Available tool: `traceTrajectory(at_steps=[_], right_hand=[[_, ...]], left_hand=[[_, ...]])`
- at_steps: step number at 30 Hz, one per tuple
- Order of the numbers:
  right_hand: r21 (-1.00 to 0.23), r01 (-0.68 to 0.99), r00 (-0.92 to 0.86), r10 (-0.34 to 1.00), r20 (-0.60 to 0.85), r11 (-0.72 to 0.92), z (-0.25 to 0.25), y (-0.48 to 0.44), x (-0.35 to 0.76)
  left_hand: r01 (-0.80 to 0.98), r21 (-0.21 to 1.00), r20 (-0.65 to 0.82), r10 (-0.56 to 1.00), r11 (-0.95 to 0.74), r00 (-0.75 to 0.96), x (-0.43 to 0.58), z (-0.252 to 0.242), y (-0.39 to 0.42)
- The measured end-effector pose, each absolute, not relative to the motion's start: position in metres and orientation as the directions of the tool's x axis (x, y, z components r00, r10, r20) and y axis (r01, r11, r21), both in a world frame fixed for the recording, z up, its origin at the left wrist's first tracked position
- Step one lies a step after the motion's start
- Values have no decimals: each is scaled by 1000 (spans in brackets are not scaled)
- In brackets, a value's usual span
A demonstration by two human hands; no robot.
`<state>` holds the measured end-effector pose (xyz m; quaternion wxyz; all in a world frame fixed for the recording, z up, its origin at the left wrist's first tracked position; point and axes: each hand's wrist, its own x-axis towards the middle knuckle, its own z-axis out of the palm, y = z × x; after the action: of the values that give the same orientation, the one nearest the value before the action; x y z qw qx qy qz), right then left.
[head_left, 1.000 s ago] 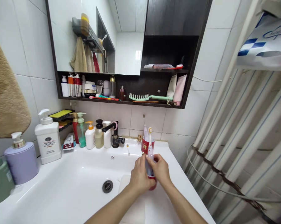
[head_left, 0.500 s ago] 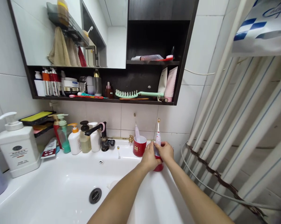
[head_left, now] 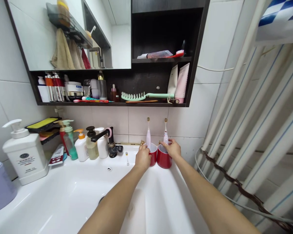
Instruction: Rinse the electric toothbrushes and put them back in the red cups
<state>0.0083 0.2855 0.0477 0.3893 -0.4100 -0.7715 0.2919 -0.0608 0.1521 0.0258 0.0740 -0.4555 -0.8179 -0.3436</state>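
Two red cups stand side by side on the sink's right rim. An upright pale pink electric toothbrush (head_left: 148, 138) is in the left cup (head_left: 153, 155). My left hand (head_left: 143, 156) is closed around that cup's left side. A second light electric toothbrush (head_left: 165, 136), with coloured marks on its handle, stands in the right cup (head_left: 164, 160). At this cup's rim my right hand (head_left: 174, 149) has its thumb in front of the handle and its fingers behind; its grip on the handle is partly hidden.
Left of the cups are a small brush head (head_left: 127, 159) and a black faucet (head_left: 111, 144). Several pump bottles (head_left: 92, 144) line the back left. A dark shelf cabinet (head_left: 146, 81) hangs above. Ribbed white pipes (head_left: 243, 130) run along the right.
My left hand has moved from the right cup to the left one. The right cup now stands beside it, farther back. The left toothbrush is more upright. The view has shifted slightly.
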Motion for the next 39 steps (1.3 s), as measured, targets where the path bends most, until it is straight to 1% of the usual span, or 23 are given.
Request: traceTrajectory(at_steps=[4, 6, 8, 12, 14, 17, 20, 25, 28, 29, 31, 33, 35, 36, 37, 38, 39], right_hand=[[-751, 296, -302, 804, 512, 590, 55, 253, 21], [-745, 224, -354, 764, 539, 629, 51, 227, 24], [-759, 160, -458, 729, 509, 631, 39, 200, 23], [-820, 108, -640, 671, 375, 562, 7, 159, 16], [-841, 87, -694, 638, 334, 534, -6, 146, 13], [-867, 37, -730, 606, 317, 497, -14, 133, 11], [-888, -29, -730, 598, 332, 458, -8, 126, 11], [-902, -164, -677, 619, 398, 400, 28, 122, 22], [-905, -206, -638, 650, 412, 372, 48, 117, 39], [-915, -209, -640, 660, 394, 344, 52, 114, 46], [-950, -201, -695, 649, 311, 239, 54, 108, 59], [-982, -157, -794, 578, 189, 106, 51, 100, 68], [-996, -87, -883, 463, 73, -8, 44, 91, 73], [-997, -46, -916, 402, 20, -55, 40, 86, 74], [-995, -6, -938, 346, -28, -96, 37, 82, 74], [-992, 31, -951, 300, -67, -124, 33, 78, 73], [-989, 60, -959, 268, -95, -136, 30, 74, 73]], left_hand=[[819, 487, 471, 698, 304, -539, -46, 21, 121], [822, 489, 466, 709, 293, -530, -35, 15, 100], [810, 499, 434, 720, 309, -542, -23, 8, 80], [782, 505, 364, 732, 365, -576, -3, -4, 48], [766, 512, 337, 729, 390, -596, 2, -9, 36], [737, 532, 313, 713, 416, -628, 5, -16, 27], [727, 531, 299, 707, 434, -641, 5, -21, 23], [729, 513, 293, 705, 454, -646, 2, -27, 21], [715, 560, 296, 706, 418, -644, -1, -30, 19], [711, 587, 313, 702, 386, -640, -2, -31, 18], [691, 660, 367, 675, 296, -640, -5, -32, 17], [624, 760, 409, 612, 182, -677, -10, -29, 16], [463, 886, 370, 556, 32, -745, -15, -21, 15], [339, 939, 318, 552, -67, -771, -18, -16, 14], [189, 966, 256, 568, -176, -782, -20, -10, 14], [28, 960, 197, 601, -278, -775, -21, -5, 13], [-120, 925, 150, 638, -360, -755, -22, 0, 12]])
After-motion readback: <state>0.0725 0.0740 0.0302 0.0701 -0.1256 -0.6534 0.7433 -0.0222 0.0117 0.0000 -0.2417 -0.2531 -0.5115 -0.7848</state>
